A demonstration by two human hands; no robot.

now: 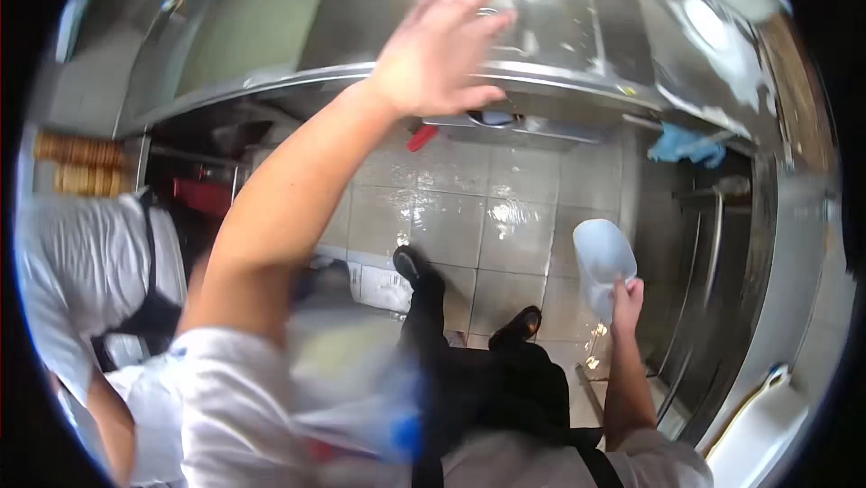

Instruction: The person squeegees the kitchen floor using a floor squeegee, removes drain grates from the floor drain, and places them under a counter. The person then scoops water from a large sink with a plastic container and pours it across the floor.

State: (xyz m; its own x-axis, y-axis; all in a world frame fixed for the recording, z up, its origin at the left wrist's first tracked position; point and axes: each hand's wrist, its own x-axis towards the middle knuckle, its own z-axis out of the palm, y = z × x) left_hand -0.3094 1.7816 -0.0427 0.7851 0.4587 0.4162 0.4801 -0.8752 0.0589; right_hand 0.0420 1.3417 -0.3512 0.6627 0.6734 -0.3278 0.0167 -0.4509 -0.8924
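My left hand [442, 55] reaches forward, fingers spread and palm down, over the edge of the stainless steel counter [361, 28]. It holds nothing, and I cannot tell whether it touches the steel. Low on my right side, my right hand [628, 300] is wrapped round the handle of a pale plastic scoop [603, 253]. The scoop points away from me above the tiled floor, and whether anything is in it is unclear. Beneath my left arm is a blurred, translucent bag-like thing [352, 371] with blue and red patches.
A co-worker in a white shirt [81, 244] and dark apron stands close on my left. Wet, shiny tiles [451, 217] lie underfoot. A blue cloth or bag [686, 145] hangs under the right counter, near metal rails [708, 253]. A white container [758, 434] stands at lower right.
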